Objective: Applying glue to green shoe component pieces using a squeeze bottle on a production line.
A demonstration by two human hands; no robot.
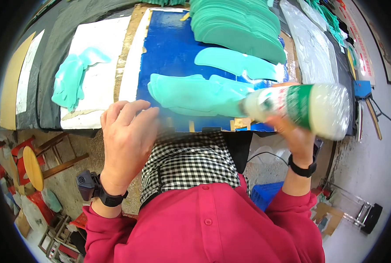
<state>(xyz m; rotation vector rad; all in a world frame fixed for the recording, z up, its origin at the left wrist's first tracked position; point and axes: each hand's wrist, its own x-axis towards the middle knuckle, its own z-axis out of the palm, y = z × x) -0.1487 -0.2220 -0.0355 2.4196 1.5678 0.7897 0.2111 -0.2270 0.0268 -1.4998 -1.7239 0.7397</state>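
Observation:
My right hand (298, 138) grips a white bottle (331, 111) with a green and white label. The bottle lies tilted almost flat, its narrow neck pointing left over teal, glove-like thin pieces (182, 93). These pieces are spread on a blue board (160, 48). At the board's near left corner is my left hand (127, 133), palm down, fingers bent and a little apart, with nothing visible in them. Its thumb side is blurred. Another teal piece (224, 61) lies just behind, beside a tall layered stack of teal pieces (235, 26).
A limp teal bundle (68, 79) rests on a white sheet (99, 39) to the left. Clear plastic sheeting (311, 39) covers the right side. Below the table stand a wooden stool (32, 168) and a blue crate (265, 195).

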